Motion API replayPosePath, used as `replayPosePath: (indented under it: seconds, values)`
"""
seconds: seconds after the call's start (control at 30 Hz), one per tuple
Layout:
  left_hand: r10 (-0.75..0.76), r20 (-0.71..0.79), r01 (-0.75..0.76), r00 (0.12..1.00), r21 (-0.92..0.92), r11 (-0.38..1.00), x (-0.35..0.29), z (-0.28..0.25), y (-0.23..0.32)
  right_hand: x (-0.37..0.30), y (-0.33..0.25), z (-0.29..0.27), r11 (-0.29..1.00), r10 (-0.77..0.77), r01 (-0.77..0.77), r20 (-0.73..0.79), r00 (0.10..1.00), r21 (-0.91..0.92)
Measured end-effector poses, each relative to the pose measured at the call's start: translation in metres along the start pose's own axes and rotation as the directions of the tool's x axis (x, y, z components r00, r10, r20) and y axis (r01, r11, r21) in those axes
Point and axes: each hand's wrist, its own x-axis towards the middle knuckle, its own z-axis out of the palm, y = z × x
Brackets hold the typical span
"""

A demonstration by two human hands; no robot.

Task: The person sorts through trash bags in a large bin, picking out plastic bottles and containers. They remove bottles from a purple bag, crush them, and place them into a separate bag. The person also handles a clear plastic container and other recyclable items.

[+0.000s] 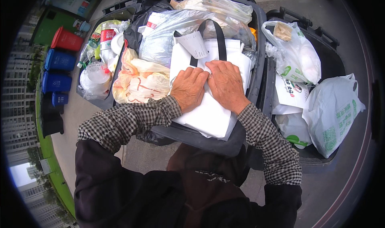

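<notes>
A white carry bag [208,116] with black strap handles [221,41] lies on top of a full wheeled bin in front of me. A paper slip [194,44] with fine print hangs by its handles. My left hand [188,87] and my right hand [227,85] meet at the middle of the bag, thumbs close together. Both have curled fingers closed on the bag's white material; the fingertips are partly hidden. Just left of my left hand sits a cream plastic bag [142,77] with orange-red streaks, and beyond the carry bag lies a clear grey plastic bag [160,39].
The bin's dark rim [262,55] surrounds the heap. To the right, another dark bin holds white plastic bags with green print [335,111]. A left bin holds a bottle [107,34] and clear containers [97,72]. Red [67,39] and blue bins [60,60] stand farther left.
</notes>
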Motion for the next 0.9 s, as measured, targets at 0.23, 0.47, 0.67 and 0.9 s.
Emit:
replayPosePath:
  seconds: [0.23,0.47,0.67,0.9]
  values:
    - [0.321,0.098,-0.307,0.942,-0.129,0.943,0.026,-0.011,-0.029,-0.003,-0.034,0.0,0.978,0.148,-0.157,-0.073,0.986,-0.14]
    - [0.355,0.03,-0.342,0.934,-0.204,0.917,0.023,-0.005,-0.037,0.004,-0.043,-0.006,0.983,0.155,-0.149,0.05,0.987,-0.107]
    - [0.307,-0.127,-0.332,0.943,-0.325,0.886,0.024,0.005,-0.044,0.015,-0.04,-0.004,0.986,0.166,-0.165,0.106,0.98,-0.026]
    - [0.22,-0.06,-0.225,0.974,-0.398,0.889,0.032,0.017,-0.048,0.018,-0.023,0.009,0.97,0.23,-0.239,0.151,0.961,0.043]
